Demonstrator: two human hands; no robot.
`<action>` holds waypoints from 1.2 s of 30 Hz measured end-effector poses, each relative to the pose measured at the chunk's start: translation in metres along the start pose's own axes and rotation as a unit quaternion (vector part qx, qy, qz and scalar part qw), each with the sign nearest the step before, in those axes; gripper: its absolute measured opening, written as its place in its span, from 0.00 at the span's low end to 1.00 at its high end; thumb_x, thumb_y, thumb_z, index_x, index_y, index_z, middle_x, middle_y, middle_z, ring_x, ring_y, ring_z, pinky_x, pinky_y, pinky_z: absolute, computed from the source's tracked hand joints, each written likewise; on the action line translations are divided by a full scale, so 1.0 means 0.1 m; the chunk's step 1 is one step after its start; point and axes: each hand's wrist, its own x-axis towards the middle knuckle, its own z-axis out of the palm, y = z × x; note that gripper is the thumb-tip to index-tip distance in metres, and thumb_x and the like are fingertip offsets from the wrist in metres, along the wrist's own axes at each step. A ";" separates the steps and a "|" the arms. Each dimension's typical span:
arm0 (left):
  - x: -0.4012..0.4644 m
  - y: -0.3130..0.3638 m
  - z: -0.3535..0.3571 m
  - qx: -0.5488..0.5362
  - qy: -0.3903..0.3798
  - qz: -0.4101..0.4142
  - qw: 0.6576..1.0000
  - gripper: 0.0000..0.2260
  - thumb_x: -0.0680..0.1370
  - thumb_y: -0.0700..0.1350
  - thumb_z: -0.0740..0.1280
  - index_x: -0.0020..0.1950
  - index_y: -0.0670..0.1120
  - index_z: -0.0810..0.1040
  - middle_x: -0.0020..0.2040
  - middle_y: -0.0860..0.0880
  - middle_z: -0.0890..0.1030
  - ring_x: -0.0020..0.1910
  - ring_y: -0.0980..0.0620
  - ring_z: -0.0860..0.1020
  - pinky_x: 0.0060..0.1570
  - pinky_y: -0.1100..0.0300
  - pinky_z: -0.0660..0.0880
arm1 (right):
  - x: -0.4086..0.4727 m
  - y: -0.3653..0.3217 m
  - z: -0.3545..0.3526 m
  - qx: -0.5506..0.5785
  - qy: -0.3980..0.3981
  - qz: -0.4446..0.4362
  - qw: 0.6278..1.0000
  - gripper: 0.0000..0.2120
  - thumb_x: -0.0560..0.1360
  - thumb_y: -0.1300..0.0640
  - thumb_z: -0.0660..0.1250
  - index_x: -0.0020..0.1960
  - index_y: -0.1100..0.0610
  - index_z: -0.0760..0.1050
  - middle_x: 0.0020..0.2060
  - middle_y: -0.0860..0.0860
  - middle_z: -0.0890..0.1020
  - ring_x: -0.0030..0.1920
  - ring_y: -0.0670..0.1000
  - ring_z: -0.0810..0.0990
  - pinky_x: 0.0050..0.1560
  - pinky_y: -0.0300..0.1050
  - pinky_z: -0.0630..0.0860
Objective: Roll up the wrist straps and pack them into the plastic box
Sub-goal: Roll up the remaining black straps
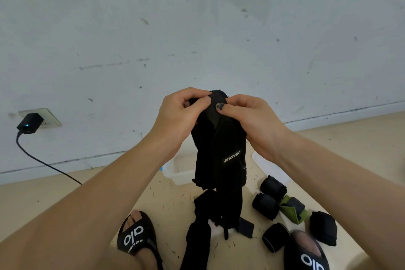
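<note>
- Head view: left hand (175, 116) and right hand (247, 120) each pinch the top end of a black wrist strap (219, 151), held up with its tail hanging to the floor.
- Plastic box (177, 171) sits on the floor behind the strap.
- Rolled straps (274, 199) lie near right, beside a sandal (306, 256).
- Charger (29, 124) plugged into far-left wall.

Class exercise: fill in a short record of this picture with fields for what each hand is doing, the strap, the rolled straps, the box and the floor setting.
Left hand: pinches the strap's top end
Right hand: pinches the same end
Strap: black, hanging down unrolled
Rolled straps: several on the floor, right
Plastic box: behind the strap, partly hidden
Setting: tan floor, charger in wall socket
</note>
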 end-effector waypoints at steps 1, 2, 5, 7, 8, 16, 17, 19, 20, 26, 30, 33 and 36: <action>0.00 0.00 0.00 0.002 0.000 0.001 1.000 0.07 0.81 0.42 0.70 0.52 0.50 0.87 0.50 0.42 0.85 0.53 0.40 0.83 0.57 0.38 0.80 | 0.00 0.00 0.00 -0.002 0.004 0.000 1.000 0.07 0.78 0.61 0.72 0.54 0.63 0.82 0.40 0.54 0.85 0.38 0.50 0.85 0.35 0.39 0.78; 0.00 0.00 0.00 0.003 0.002 0.003 1.000 0.06 0.81 0.42 0.70 0.52 0.50 0.87 0.50 0.42 0.85 0.53 0.40 0.83 0.57 0.38 0.80 | 0.00 0.00 0.01 -0.004 0.010 0.002 1.000 0.07 0.78 0.61 0.72 0.55 0.63 0.82 0.40 0.54 0.85 0.37 0.50 0.85 0.34 0.39 0.78; 0.00 0.00 0.00 0.005 0.016 0.009 1.000 0.06 0.80 0.42 0.71 0.50 0.52 0.87 0.50 0.43 0.85 0.54 0.39 0.82 0.57 0.38 0.81 | 0.01 0.01 0.01 -0.005 0.027 0.008 1.000 0.10 0.77 0.61 0.73 0.56 0.65 0.79 0.43 0.57 0.84 0.38 0.52 0.84 0.34 0.40 0.79; 0.01 0.01 0.00 0.005 0.021 0.010 1.000 0.06 0.79 0.42 0.72 0.49 0.52 0.88 0.50 0.42 0.85 0.54 0.39 0.82 0.58 0.39 0.81 | 0.02 0.02 0.02 -0.002 0.027 0.009 1.000 0.11 0.77 0.61 0.73 0.56 0.65 0.78 0.44 0.58 0.84 0.39 0.53 0.84 0.35 0.41 0.79; 0.00 0.01 0.00 0.005 0.023 0.010 1.000 0.06 0.79 0.42 0.72 0.50 0.52 0.87 0.49 0.43 0.85 0.53 0.40 0.82 0.58 0.40 0.81 | 0.02 0.02 0.02 -0.004 0.028 0.009 1.000 0.11 0.77 0.60 0.73 0.56 0.65 0.78 0.44 0.58 0.84 0.39 0.53 0.84 0.35 0.41 0.79; 0.00 0.03 0.00 0.018 0.031 0.015 0.999 0.07 0.79 0.43 0.71 0.50 0.53 0.87 0.49 0.42 0.85 0.54 0.39 0.82 0.59 0.40 0.80 | 0.00 0.03 0.04 -0.088 0.051 0.018 0.995 0.16 0.76 0.49 0.75 0.52 0.61 0.78 0.38 0.53 0.85 0.34 0.48 0.83 0.34 0.41 0.78; -0.01 0.03 0.00 0.018 0.034 0.015 0.999 0.07 0.79 0.43 0.71 0.49 0.54 0.87 0.50 0.42 0.85 0.54 0.39 0.82 0.59 0.40 0.80 | 0.00 0.04 0.04 -0.104 0.048 0.022 0.993 0.16 0.76 0.47 0.74 0.51 0.59 0.77 0.39 0.52 0.84 0.33 0.48 0.83 0.36 0.41 0.78; 0.00 0.04 0.00 0.014 0.038 0.014 0.999 0.07 0.79 0.43 0.71 0.49 0.54 0.87 0.50 0.42 0.85 0.55 0.39 0.81 0.60 0.40 0.80 | 0.01 0.06 0.04 -0.137 0.044 0.025 0.989 0.18 0.76 0.43 0.73 0.52 0.57 0.75 0.44 0.53 0.85 0.38 0.49 0.83 0.43 0.45 0.80; 0.00 0.04 0.00 0.013 0.040 0.010 0.999 0.08 0.79 0.42 0.71 0.49 0.54 0.87 0.51 0.42 0.85 0.55 0.40 0.82 0.60 0.41 0.80 | 0.01 0.07 0.03 -0.153 0.043 0.023 0.987 0.19 0.76 0.41 0.73 0.54 0.55 0.75 0.46 0.53 0.85 0.41 0.50 0.84 0.47 0.47 0.81; 0.00 0.09 0.00 0.009 0.052 0.007 0.999 0.06 0.78 0.45 0.71 0.51 0.55 0.85 0.52 0.45 0.84 0.53 0.45 0.83 0.59 0.42 0.81 | -0.01 0.04 0.01 -0.205 -0.021 -0.017 0.978 0.17 0.81 0.40 0.65 0.58 0.53 0.79 0.50 0.50 0.84 0.49 0.48 0.85 0.57 0.47 0.82; -0.01 0.09 0.00 -0.004 0.067 -0.004 0.998 0.06 0.76 0.48 0.70 0.51 0.58 0.82 0.46 0.38 0.80 0.45 0.41 0.80 0.57 0.35 0.79 | 0.00 0.04 0.04 -0.165 -0.020 -0.037 0.985 0.16 0.81 0.48 0.68 0.51 0.62 0.81 0.42 0.55 0.84 0.41 0.44 0.83 0.46 0.34 0.78; -0.02 0.06 0.04 -0.039 0.061 -0.030 0.997 0.05 0.81 0.46 0.68 0.56 0.53 0.79 0.46 0.38 0.80 0.45 0.44 0.80 0.60 0.36 0.78 | 0.01 0.02 0.04 -0.114 -0.005 -0.058 0.992 0.13 0.80 0.53 0.70 0.45 0.63 0.80 0.39 0.53 0.82 0.39 0.47 0.82 0.42 0.35 0.78; -0.06 0.07 0.14 -0.084 0.043 -0.064 0.993 0.06 0.83 0.44 0.66 0.60 0.49 0.77 0.49 0.41 0.81 0.49 0.44 0.82 0.61 0.40 0.78 | 0.01 0.05 0.06 -0.057 0.014 -0.063 0.996 0.14 0.80 0.54 0.70 0.51 0.67 0.79 0.43 0.60 0.84 0.41 0.51 0.84 0.42 0.41 0.81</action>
